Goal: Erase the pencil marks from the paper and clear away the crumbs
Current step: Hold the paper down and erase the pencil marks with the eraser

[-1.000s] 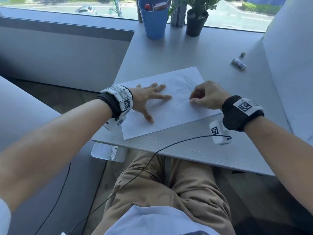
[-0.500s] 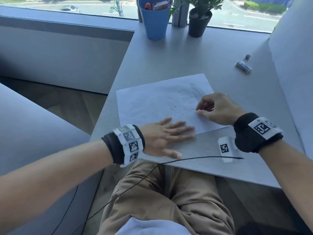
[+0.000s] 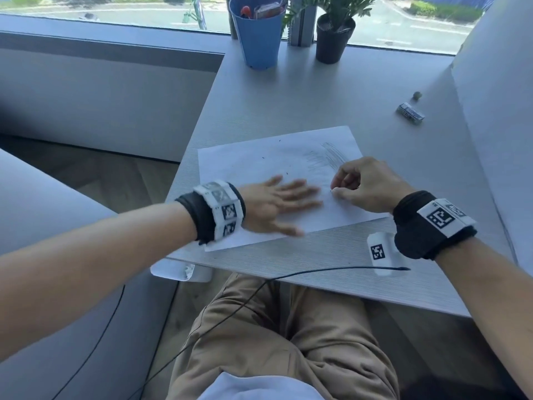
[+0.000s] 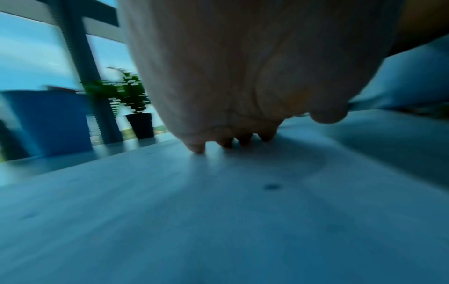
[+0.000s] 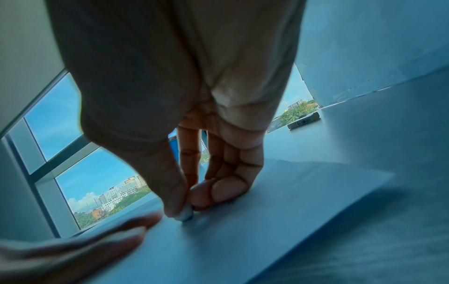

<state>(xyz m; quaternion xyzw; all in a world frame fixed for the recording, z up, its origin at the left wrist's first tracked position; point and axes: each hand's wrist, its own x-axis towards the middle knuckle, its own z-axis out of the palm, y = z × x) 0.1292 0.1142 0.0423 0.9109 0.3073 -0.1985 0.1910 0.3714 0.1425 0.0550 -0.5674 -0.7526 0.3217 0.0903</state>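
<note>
No words or numbers can be read: the wristbands [image 3: 444, 217] carry only black-and-white square code markers, and the small box [image 3: 410, 111] on the desk [image 3: 331, 90] bears print and a barcode too small to make out

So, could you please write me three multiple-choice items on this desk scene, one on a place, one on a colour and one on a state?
1. Where on the paper is the pencil shading?
A. far right corner
B. near left corner
C. centre

2. What colour is the pen cup?
A. red
B. blue
C. yellow

3. How is the left hand held?
A. fist
B. pinching an eraser
C. flat, fingers straight

Answers: 1 A, the grey strokes lie by the far right corner. 2 B, the cup by the window is blue. 3 C, its fingers lie straight on the sheet, while the right hand pinches the eraser.
</note>
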